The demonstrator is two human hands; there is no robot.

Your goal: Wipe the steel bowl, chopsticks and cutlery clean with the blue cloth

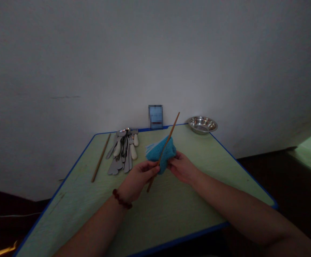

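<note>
Head view, left fingers pinching stick slanting away rightward, right fingers gripping cloth

The stick you held looked like smooth, matt wood, and the cloth in your grasp had a rough, towel-like pile. The other stick on your smooth table looked wooden too. The cutlery was metal, part dull and part shiny, with smooth handles, seemingly plastic. The bowl gleamed as polished metal; the wall was matt.
</note>
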